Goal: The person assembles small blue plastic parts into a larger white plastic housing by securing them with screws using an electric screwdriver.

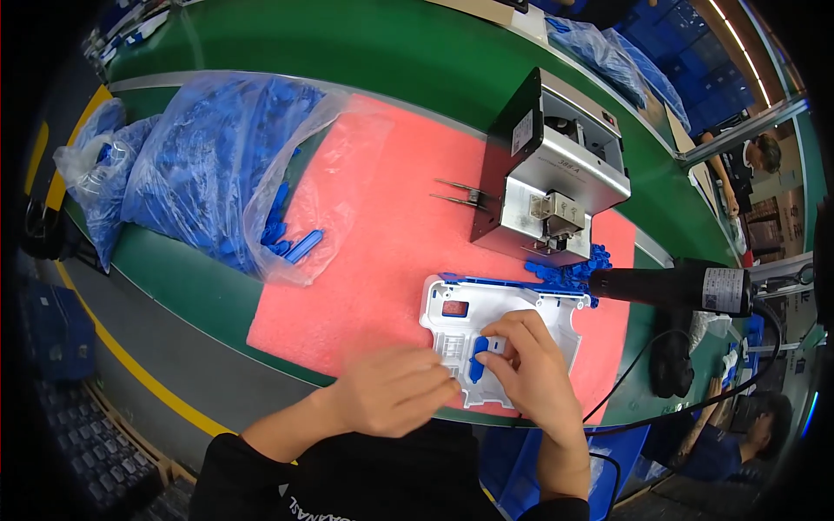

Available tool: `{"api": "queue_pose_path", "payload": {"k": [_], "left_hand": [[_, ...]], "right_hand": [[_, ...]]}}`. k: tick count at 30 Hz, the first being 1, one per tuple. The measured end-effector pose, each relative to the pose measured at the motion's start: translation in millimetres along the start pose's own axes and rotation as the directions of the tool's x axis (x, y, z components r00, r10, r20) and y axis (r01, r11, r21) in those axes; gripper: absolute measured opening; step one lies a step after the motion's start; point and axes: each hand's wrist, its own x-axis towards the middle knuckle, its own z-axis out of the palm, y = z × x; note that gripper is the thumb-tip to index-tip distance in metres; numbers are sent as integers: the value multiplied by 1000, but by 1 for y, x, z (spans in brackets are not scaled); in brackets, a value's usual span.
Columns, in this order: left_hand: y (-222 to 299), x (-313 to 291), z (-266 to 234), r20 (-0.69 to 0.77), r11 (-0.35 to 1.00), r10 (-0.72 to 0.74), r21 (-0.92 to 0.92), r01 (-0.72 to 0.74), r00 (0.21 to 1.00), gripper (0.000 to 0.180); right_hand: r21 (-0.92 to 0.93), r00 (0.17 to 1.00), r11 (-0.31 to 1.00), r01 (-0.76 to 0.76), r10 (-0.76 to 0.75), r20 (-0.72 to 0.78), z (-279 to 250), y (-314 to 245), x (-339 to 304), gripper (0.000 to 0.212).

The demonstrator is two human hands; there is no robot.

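A white plastic housing (512,311) lies open side up on the pink foam sheet, a blue strip (495,283) along its far edge. Inside it sits a small oblong blue plastic piece (477,360). The thumb and forefinger of my right hand (532,365) are closed on that piece, and the other fingers curl above it. My left hand (395,391) is at the housing's left near corner, smeared by motion. Its fingers look bent, but whether they hold anything is hidden.
A metal-cased machine (556,165) with two thin prongs stands beyond the housing. Small blue parts (573,271) are heaped before it, near a black cylindrical tool (651,286). At left, a clear bag (217,165) of blue parts lies open on the pink foam (391,217) and green bench.
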Motion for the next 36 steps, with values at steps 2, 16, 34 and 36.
{"api": "queue_pose_path", "payload": {"k": [2,16,34,36], "left_hand": [[7,-1,7,37,995,93,28,-94,995,24],[-5,18,10,366,891,204,314,-327,908,27],[-27,49,15,311,884,411,94,-458,857,25],[-26,47,14,310,892,401,83,-445,862,25]], "right_hand": [[-25,1000,1000,9,-9,8,-2,2,0,26],[402,557,773,491,76,-827,-75,30,31,63],[397,620,719,571,-61,-783,-92,-42,112,30],[379,629,740,556,-76,-773,-82,-42,113,27]]}}
